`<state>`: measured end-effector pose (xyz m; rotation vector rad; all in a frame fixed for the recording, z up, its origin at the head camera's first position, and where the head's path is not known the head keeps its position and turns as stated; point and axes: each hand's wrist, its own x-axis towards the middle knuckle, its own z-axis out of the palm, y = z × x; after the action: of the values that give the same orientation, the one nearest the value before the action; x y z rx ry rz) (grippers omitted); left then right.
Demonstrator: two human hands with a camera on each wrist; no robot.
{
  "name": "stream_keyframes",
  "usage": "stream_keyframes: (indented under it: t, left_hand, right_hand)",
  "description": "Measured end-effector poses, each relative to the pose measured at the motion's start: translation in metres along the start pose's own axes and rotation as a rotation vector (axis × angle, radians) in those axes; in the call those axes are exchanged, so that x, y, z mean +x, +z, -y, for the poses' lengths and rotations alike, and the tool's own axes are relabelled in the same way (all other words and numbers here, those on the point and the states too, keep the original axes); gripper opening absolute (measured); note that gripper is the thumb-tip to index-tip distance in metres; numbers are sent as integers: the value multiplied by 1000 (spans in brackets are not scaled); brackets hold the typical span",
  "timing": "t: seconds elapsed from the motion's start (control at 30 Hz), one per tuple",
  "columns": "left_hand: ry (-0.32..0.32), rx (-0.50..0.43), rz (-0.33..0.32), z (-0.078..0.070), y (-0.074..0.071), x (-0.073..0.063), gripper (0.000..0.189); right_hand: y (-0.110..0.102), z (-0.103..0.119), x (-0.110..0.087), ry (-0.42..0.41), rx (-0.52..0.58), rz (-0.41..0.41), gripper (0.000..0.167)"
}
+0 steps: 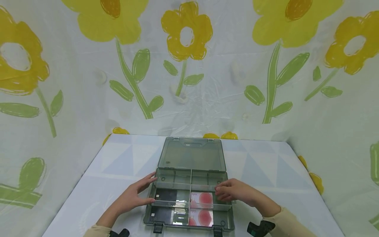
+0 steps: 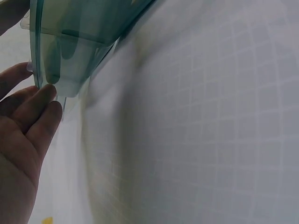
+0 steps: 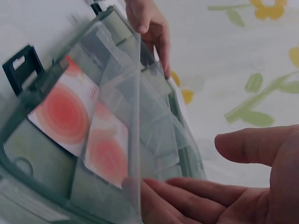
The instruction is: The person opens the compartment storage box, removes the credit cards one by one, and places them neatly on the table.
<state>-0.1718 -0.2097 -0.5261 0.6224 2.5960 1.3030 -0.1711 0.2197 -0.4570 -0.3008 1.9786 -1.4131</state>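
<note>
A translucent grey-green plastic case (image 1: 226, 223) lies open on the table, its lid (image 1: 192, 153) folded back. Clear dividers (image 1: 204, 205) split it into several compartments. Two black cards (image 1: 161, 214), the front one marked VIP, lie on the left side. On the right side are two white-and-pink cards (image 1: 204, 217) with red circles. My left hand (image 1: 133, 194) rests at the case's left edge, fingertips against its side wall. My right hand (image 1: 232, 191) reaches over the right edge. Its fingers (image 3: 187, 198) dip beside the farther pink card, behind a clear divider, with the thumb (image 3: 247, 144) apart.
Two black latches (image 1: 217, 232) hang from the case's front edge. The white table (image 1: 260, 171) carries pale blue triangles. Behind and beside it hangs a flower-printed cloth (image 1: 219, 89). A black strap device (image 1: 261, 228) sits at each wrist.
</note>
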Motion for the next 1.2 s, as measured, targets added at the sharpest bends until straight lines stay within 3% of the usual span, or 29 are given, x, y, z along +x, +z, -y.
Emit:
stream_keyframes:
  t: [0.63,1.2]
  left_hand:
    - [-15,-57,12,3,0,-2,77]
    - [-31,-54,26,1,0,-2,77]
  right_hand:
    - [12,-4,12,88,40,46,54]
    - [16,-9,14,54,76,41,51]
